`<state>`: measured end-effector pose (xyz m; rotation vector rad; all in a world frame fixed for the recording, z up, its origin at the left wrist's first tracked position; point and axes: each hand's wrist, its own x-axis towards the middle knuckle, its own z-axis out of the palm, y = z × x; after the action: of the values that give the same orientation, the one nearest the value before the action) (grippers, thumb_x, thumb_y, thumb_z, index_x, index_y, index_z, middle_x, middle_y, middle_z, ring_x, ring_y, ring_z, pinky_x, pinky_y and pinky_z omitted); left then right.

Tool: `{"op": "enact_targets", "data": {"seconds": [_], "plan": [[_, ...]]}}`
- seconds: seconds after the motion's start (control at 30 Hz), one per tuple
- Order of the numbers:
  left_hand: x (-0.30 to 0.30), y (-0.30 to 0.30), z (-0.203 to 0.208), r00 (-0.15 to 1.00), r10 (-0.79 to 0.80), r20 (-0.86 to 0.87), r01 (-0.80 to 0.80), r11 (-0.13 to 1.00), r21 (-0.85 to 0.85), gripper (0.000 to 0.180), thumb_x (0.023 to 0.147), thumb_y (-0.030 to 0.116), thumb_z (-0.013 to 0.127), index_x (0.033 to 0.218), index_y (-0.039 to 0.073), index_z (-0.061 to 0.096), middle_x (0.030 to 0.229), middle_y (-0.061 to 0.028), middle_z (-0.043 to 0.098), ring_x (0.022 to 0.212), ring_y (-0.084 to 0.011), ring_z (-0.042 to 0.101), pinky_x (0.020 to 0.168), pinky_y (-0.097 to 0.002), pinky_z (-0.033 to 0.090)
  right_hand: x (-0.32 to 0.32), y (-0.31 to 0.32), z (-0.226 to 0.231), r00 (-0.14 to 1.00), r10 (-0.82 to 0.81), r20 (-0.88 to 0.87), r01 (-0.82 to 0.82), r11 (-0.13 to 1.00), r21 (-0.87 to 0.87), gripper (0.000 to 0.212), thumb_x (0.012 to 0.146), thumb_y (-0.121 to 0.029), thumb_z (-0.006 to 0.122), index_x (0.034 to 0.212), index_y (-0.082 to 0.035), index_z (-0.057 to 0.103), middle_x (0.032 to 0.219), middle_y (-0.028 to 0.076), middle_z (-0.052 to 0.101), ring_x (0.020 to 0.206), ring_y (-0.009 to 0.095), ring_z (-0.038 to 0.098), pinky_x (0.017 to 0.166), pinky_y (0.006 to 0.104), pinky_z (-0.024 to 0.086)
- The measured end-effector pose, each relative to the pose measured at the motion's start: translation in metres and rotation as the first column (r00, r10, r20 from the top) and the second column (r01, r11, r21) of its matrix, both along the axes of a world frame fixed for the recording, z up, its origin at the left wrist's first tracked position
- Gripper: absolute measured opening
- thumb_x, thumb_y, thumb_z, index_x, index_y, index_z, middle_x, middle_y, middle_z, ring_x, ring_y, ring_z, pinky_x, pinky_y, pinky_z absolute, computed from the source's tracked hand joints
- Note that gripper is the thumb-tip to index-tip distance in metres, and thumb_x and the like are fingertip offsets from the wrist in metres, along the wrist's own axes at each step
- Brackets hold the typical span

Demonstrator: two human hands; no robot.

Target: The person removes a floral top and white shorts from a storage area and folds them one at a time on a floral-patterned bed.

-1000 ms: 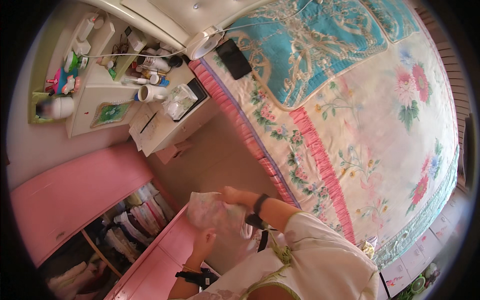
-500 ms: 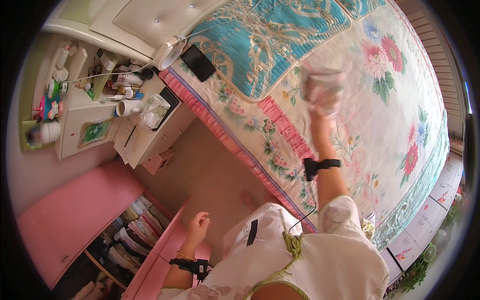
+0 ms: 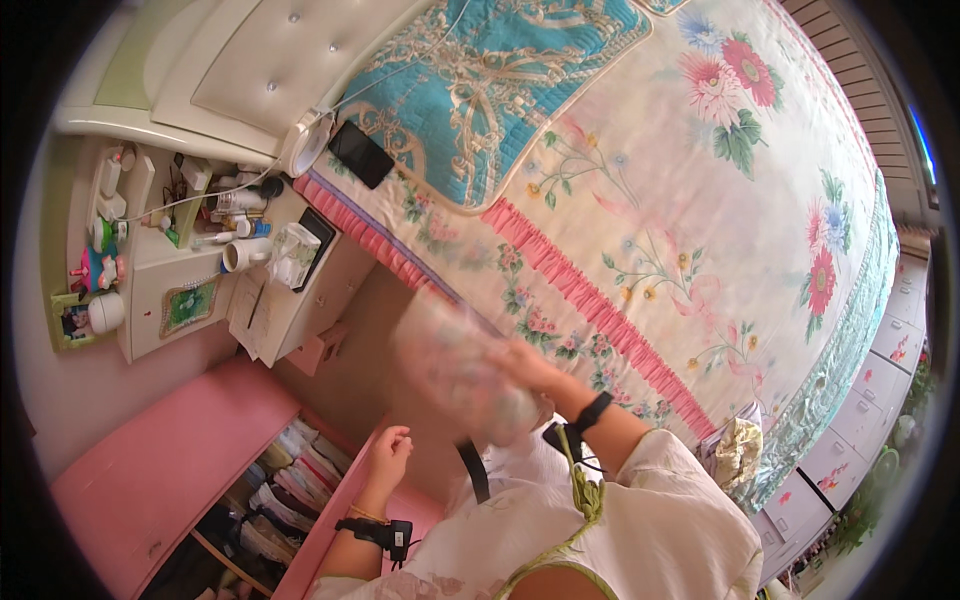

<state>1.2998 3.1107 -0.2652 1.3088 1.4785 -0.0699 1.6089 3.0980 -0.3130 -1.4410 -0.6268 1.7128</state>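
My right hand (image 3: 525, 365) reaches over the near side of the bed, closed on a pale floral-patterned thing (image 3: 450, 370). Motion smears that thing, so its kind is unclear; it looks like soft cloth or a flat floral pad. It hangs over the gap beside the bed, partly across the pink frilled edge. My left hand (image 3: 390, 455) is low by the pink cabinet, loosely curled, its fingers slightly apart with nothing in them. Stretched over the bed is a white floral bedspread (image 3: 640, 180) with a pink ruffle.
A teal quilted pillow cover (image 3: 480, 80) and a black phone (image 3: 361, 155) lie near the headboard (image 3: 290, 75). Left of the bed stands a cluttered nightstand with a white mug (image 3: 245, 255). A pink cabinet (image 3: 180, 455) shows clothes inside. A crumpled gold-and-silver bundle (image 3: 738, 450) rests at the bed's near edge.
My right hand has swept from the middle of the bedspread left and towards me, carrying the floral thing past the bed's edge. My left hand has barely moved. The view has shifted slightly.
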Motion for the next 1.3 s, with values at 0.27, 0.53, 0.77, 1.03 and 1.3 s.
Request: {"op": "enact_targets", "data": {"seconds": [0.27, 0.53, 0.77, 1.03, 1.3], "plan": [[0.017, 0.005, 0.007, 0.994, -0.106, -0.008, 0.106, 0.994, -0.002, 0.020, 0.079, 0.009, 0.052, 0.098, 0.001, 0.052, 0.070, -0.0051, 0.057, 0.064, -0.0114, 0.055, 0.058, -0.0237, 0.043, 0.133, 0.074, -0.003, 0.516, -0.824, -0.234, 0.857, 0.494, 0.147, 0.032, 0.087, -0.029, 0.044, 0.106, -0.003, 0.047, 0.091, 0.004, 0.052, 0.079, 0.011, 0.050, 0.066, 0.0265, 0.044], [-0.002, -0.014, -0.006, 0.999, -0.035, -0.008, 0.035, 0.999, -0.040, 0.021, 0.078, 0.008, 0.053, 0.098, 0.001, 0.051, 0.071, -0.0052, 0.057, 0.065, -0.0113, 0.054, 0.059, -0.0233, 0.043, 0.090, 0.065, -0.134, 0.354, -0.878, 0.321, 0.929, 0.370, -0.012, 0.037, 0.085, -0.033, 0.040, 0.092, 0.001, 0.052, 0.064, 0.004, 0.048, 0.056, 0.014, 0.045, 0.050, 0.0298, 0.037], [-0.012, -0.036, -0.018, 0.999, 0.009, 0.049, -0.006, 0.998, -0.056, 0.019, 0.079, 0.006, 0.052, 0.098, 0.001, 0.051, 0.069, -0.0046, 0.056, 0.063, -0.0096, 0.053, 0.057, -0.0219, 0.043, 0.049, 0.054, -0.136, 0.607, -0.758, 0.238, 0.793, 0.597, -0.122, 0.033, 0.084, -0.029, 0.043, 0.098, 0.000, 0.052, 0.077, 0.005, 0.054, 0.066, 0.016, 0.050, 0.061, 0.0297, 0.041], [-0.011, -0.044, -0.014, 0.997, -0.057, 0.046, 0.061, 0.996, -0.071, 0.018, 0.080, 0.005, 0.050, 0.097, 0.001, 0.050, 0.069, -0.0043, 0.056, 0.062, -0.0096, 0.053, 0.057, -0.0219, 0.044, -0.002, -0.054, -0.175, 0.758, -0.146, 0.636, 0.239, 0.969, -0.062, 0.025, 0.080, -0.020, 0.049, 0.096, -0.003, 0.056, 0.080, 0.014, 0.060, 0.073, 0.021, 0.059, 0.063, 0.0341, 0.046], [-0.029, -0.065, -0.021, 0.991, -0.122, 0.046, 0.124, 0.990, -0.059, 0.019, 0.079, 0.007, 0.051, 0.097, 0.001, 0.051, 0.068, -0.0044, 0.056, 0.061, -0.0098, 0.053, 0.056, -0.0220, 0.044, -0.012, -0.159, -0.128, 0.605, 0.253, 0.754, 0.077, 0.925, -0.372, 0.034, 0.074, -0.022, 0.053, 0.107, -0.015, 0.054, 0.102, 0.020, 0.050, 0.098, 0.035, 0.047, 0.078, 0.0412, 0.042]]}}
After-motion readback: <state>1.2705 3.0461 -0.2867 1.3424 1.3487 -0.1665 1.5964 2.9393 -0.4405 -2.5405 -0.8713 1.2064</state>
